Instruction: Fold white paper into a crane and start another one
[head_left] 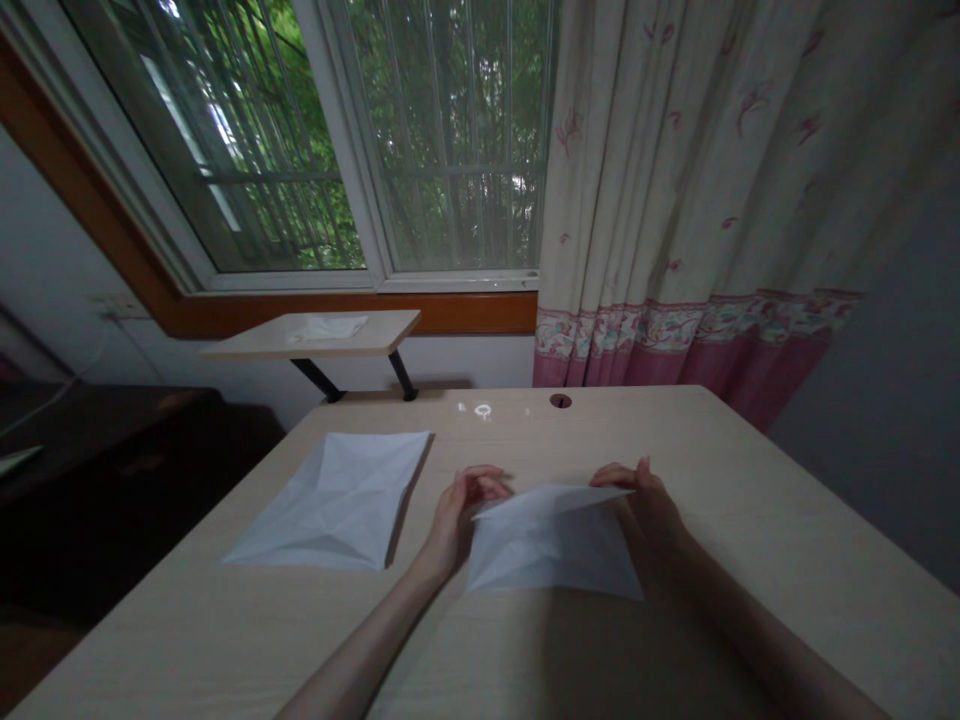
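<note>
White and creased, the near sheet (551, 560) lies on the surface (780, 560) between the two hands, its front edge toward the person and its far edge folded up into a raised flap. The left hand (454, 515) stands at the sheet's left end, fingers curled inward beside the flap; the right hand (649, 505) stands at the other end, fingers bent over behind the flap's right tip. Both sets of fingers are curved rather than spread wide, but I cannot tell whether either is closed on the sheet. A shadow falls across the surface in front of it. To the left, well apart from the sheet, lies a white stack (330, 505), flat, with crossing creases on top. Beyond the sheet, near the far edge, a round brown cap (560, 401) is set into the surface. At the far left corner a small shelf (251, 343) stands raised on black legs (403, 375), bearing a crumpled white piece (330, 327). Behind are a barred window (450, 130) with greenery outside and, to its right, a flowered curtain (675, 200) with a pink hem.
</note>
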